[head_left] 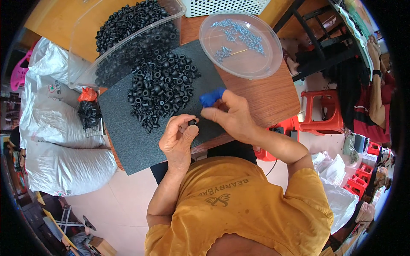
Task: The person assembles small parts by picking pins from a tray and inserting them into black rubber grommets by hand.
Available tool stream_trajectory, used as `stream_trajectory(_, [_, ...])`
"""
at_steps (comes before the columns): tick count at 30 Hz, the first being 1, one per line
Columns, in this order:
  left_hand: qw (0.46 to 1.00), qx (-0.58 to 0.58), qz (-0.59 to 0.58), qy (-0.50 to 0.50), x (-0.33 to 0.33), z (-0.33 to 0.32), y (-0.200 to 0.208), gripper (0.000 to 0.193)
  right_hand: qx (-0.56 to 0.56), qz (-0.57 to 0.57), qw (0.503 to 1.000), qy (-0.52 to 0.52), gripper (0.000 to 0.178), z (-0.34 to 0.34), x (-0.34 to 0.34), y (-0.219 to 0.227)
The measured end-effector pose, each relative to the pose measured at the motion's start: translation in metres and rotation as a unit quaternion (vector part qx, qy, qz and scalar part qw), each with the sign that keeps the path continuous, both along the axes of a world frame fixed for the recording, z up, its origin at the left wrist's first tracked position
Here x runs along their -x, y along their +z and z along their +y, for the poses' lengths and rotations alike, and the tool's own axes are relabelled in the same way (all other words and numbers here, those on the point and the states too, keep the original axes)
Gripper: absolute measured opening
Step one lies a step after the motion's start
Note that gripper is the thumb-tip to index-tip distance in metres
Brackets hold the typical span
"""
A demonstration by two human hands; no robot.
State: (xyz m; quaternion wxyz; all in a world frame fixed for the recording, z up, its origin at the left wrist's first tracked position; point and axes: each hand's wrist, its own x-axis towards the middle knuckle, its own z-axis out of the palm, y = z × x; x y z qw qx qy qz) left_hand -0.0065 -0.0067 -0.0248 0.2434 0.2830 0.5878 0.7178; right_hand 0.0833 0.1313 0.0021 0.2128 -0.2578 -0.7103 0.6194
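My left hand (177,138) is closed, pinching a small black cap-like part (193,122) between thumb and fingertips above the mat's near edge. Just to its right, my right hand (232,115) has thumb and fingers drawn together, with a blue covering (212,98) over the fingertips. Whatever it may hold is too small or hidden to make out. Beyond both hands, a pile of small black hollow parts (164,83) lies on a dark grey mat (124,143). Tiny blue pieces (248,38) and a thin yellow stick (239,52) lie in a round clear tray (243,68) at the far right.
A clear plastic bin (173,18) full of similar black parts stands at the far left of the wooden table (275,96). Behind the tray is a white perforated basket (222,7). White sacks (64,166) stand left, a red stool (322,113) right. Another person's arm (378,96) shows far right.
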Motion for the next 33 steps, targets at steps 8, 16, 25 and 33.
stream_trajectory(8, [0.997, -0.026, -0.073, -0.026, 0.001, -0.002, -0.002, 0.021, -0.445, 0.064, 0.893, -0.011, 0.019, 0.028, 0.041, -0.011])
stream_trajectory(16, [0.997, -0.031, -0.072, -0.015, 0.002, -0.002, -0.004, 0.021, -0.474, 0.037, 0.879, 0.010, 0.022, 0.026, 0.053, -0.022])
stream_trajectory(25, [0.996, -0.039, -0.075, -0.016, 0.002, -0.002, -0.005, 0.022, -0.440, 0.029, 0.897, 0.014, 0.021, 0.029, 0.035, -0.012])
stream_trajectory(33, [0.996, -0.029, -0.084, -0.014, 0.001, -0.002, -0.004, 0.021, -0.539, 0.078, 0.837, 0.047, 0.023, 0.025, 0.049, -0.022])
